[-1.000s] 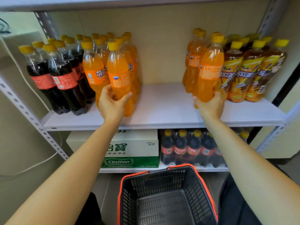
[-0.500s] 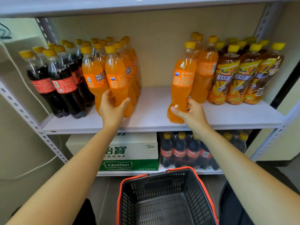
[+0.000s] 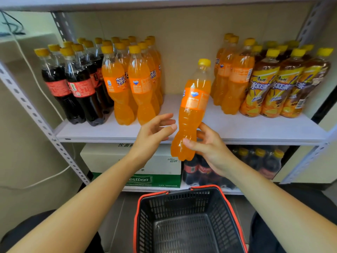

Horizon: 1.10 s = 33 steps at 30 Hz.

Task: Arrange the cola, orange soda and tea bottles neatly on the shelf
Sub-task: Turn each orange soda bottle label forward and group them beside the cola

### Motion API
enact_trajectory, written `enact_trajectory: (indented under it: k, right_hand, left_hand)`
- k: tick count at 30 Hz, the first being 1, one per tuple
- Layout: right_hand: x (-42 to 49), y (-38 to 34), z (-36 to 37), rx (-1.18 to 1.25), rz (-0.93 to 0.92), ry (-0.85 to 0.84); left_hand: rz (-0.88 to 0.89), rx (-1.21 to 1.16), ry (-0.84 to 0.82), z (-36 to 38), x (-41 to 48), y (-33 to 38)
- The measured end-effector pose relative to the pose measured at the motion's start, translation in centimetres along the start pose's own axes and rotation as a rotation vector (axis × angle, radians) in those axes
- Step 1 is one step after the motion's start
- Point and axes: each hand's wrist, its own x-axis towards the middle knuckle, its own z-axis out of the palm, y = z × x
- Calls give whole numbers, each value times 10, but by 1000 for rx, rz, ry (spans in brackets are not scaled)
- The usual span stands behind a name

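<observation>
My right hand (image 3: 209, 145) grips the lower part of an orange soda bottle (image 3: 193, 106), held upright in front of the shelf edge, clear of the white shelf board (image 3: 255, 128). My left hand (image 3: 155, 130) hovers just left of that bottle, fingers relaxed, holding nothing. On the shelf stand several cola bottles (image 3: 76, 88) at the left, a block of orange soda bottles (image 3: 135, 83) beside them, three more orange soda bottles (image 3: 231, 77) right of the gap, and several tea bottles (image 3: 277, 88) at the far right.
A black basket with a red rim (image 3: 186, 221) sits below in front of me. The lower shelf holds a white and green water carton (image 3: 145, 167) and packed cola bottles (image 3: 228, 167). Grey perforated uprights (image 3: 36, 114) frame the shelf.
My right hand lifted the orange soda bottle off the shelf and brought it left toward the middle. My left hand let go of the left orange bottle and moved toward the carried one.
</observation>
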Motion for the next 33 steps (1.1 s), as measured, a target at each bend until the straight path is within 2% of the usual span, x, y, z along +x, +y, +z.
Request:
enact_trajectory:
  k: [3, 7, 14, 18, 20, 24, 27, 31, 33]
  right_hand:
    - [-7, 6, 7, -3, 44, -127]
    - [-9, 10, 10, 47, 113, -172]
    - [-11, 12, 6, -191, 89, -119]
    - [-11, 1, -4, -316, 138, -182]
    - [-9, -6, -8, -275, 132, -150]
    - [-6, -15, -11, -61, 61, 28]
    - [-6, -11, -4, -10, 47, 89]
    - [-6, -12, -4, 93, 73, 93]
    - [-5, -16, -8, 134, 80, 60]
  left_hand:
    - [11, -61, -89, -2, -1, 4]
    - [-6, -156, -137, -8, -2, 4]
    - [-98, -125, -223, -9, -6, -5]
    - [-79, -107, -194, -8, -11, -8]
    - [-49, -83, -147, -3, -13, -9]
    - [68, 58, -60, 8, -19, -9]
    - [165, 179, -46, 14, -23, -11]
    - [159, 215, -38, 19, -21, -11]
    - [78, 204, -88, 16, -18, -10]
